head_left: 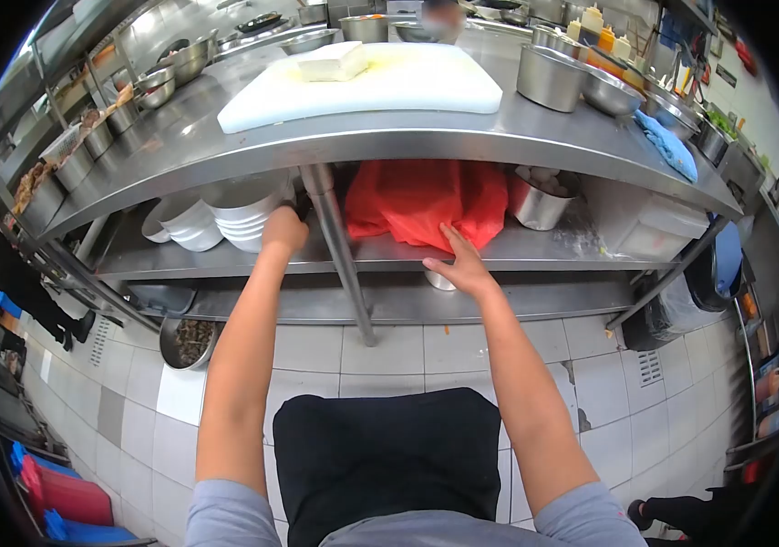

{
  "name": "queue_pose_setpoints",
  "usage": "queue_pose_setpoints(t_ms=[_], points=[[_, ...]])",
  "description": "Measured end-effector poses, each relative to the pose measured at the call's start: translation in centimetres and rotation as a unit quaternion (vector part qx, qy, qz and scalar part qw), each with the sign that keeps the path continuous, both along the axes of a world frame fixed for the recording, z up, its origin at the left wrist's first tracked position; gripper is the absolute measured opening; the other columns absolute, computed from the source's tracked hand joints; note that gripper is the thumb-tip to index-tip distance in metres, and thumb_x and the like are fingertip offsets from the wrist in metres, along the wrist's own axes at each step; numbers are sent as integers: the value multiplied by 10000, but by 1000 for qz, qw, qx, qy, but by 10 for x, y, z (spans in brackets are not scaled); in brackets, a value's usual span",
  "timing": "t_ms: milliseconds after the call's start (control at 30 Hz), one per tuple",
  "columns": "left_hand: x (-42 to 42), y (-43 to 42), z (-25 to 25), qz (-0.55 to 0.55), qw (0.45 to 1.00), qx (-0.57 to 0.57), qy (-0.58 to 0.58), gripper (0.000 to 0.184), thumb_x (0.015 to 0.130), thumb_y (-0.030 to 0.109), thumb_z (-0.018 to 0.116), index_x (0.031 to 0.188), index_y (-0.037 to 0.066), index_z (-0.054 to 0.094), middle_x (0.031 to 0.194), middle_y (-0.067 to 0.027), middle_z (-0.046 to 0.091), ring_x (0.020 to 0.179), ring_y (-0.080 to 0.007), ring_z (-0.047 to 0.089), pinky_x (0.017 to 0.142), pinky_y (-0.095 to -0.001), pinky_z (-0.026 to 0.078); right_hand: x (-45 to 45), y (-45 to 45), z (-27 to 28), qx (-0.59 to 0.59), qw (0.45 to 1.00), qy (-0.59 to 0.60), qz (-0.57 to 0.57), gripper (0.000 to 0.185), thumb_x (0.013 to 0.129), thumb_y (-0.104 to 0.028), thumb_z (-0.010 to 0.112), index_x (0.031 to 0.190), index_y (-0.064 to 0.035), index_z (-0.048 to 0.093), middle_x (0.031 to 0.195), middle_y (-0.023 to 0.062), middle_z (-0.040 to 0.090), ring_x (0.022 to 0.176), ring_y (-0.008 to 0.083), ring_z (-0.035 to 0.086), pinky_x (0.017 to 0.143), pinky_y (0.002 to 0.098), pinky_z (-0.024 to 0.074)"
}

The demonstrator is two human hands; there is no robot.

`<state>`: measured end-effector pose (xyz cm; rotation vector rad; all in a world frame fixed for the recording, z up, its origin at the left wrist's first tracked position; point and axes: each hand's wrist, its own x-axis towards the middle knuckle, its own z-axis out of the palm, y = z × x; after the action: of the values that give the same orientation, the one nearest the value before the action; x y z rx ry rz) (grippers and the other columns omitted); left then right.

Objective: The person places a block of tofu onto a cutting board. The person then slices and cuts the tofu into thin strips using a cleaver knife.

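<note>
My left hand [285,230] reaches onto the shelf below the counter, beside a stack of white bowls [242,208]; its fingers look curled, but what they hold, if anything, is hidden. My right hand [464,264] has its fingers spread at the lower front edge of a red plastic bag [417,202] on the same shelf. Just left of that hand, on the lower shelf, stands a small metal container [438,279]. Above, on the steel counter, a white block [332,62] sits on a white cutting board [407,87].
A metal leg [335,246] stands between my hands. Metal pots [551,78] and a blue cloth [666,146] are on the counter's right. A metal pot [540,201] and white bin [649,223] sit right of the bag. People stand at far left and lower right.
</note>
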<state>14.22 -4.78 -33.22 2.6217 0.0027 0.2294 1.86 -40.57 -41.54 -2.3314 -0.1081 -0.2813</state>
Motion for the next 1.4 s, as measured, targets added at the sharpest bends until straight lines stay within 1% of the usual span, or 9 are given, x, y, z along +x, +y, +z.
queue_pose_setpoints(t_ms=[300,500,667,767,900,1000,1167,1300,1400], points=[[-93,41,72,-77,989,110,-68,423,877,90,678,1282,4,588,1066,-276,733,977,-475,712,820,-574,571,10,-8,25,147,983,110,-2,945,896,-545,793,1601,-35,424,1641,207,438,1540,336,391,1261,415,320],[-177,97,137,-85,991,61,84,467,879,109,720,1324,24,605,1073,-268,741,1015,-485,698,875,-563,554,-36,19,68,115,984,-5,-135,418,979,-303,748,1298,-39,697,1354,187,684,1287,319,631,1103,395,473],[-255,170,182,-87,976,-94,175,482,869,167,786,1300,3,646,938,-185,747,828,-365,736,726,-432,564,-176,68,51,227,905,359,-11,183,1045,-220,676,1123,-62,724,1068,56,742,1042,160,674,958,333,536],[-297,186,219,57,836,-343,425,490,911,130,785,1360,14,626,771,16,595,561,-52,488,470,-246,391,-265,115,111,158,861,442,197,248,1064,-239,659,1237,-74,729,1182,32,751,1122,151,670,1028,341,515],[-359,186,229,55,621,-560,546,528,936,74,758,1423,62,556,703,30,537,502,-63,449,431,-219,337,-316,169,223,412,709,536,201,515,1088,-257,629,1555,-78,505,1406,78,660,1259,184,620,1105,334,469],[-387,144,248,-66,423,-659,619,480,993,188,725,1427,111,532,724,35,456,462,-63,355,407,-231,277,-306,195,308,501,683,480,226,684,1066,-152,652,1653,-64,312,1582,122,505,1406,208,521,1194,350,402],[-388,58,247,-286,52,-726,623,498,1052,420,656,1464,192,494,714,31,419,475,-51,340,419,-221,285,-275,190,410,544,709,365,261,602,1010,-8,640,1575,-71,442,1541,160,554,1419,268,537,1203,427,410],[-355,-3,289,-313,42,-707,633,479,1023,493,676,1339,158,544,710,30,443,486,-57,377,423,-225,297,-272,174,461,519,805,286,39,370,1000,-4,609,1364,-56,574,1263,140,734,1080,178,702,901,337,583],[-329,-39,317,-390,191,-635,639,607,977,591,690,1343,127,551,793,-9,540,591,-91,500,488,-230,394,-259,143,479,598,772,217,10,270,1012,-48,609,1281,-51,592,1158,155,748,871,157,719,667,294,579]])
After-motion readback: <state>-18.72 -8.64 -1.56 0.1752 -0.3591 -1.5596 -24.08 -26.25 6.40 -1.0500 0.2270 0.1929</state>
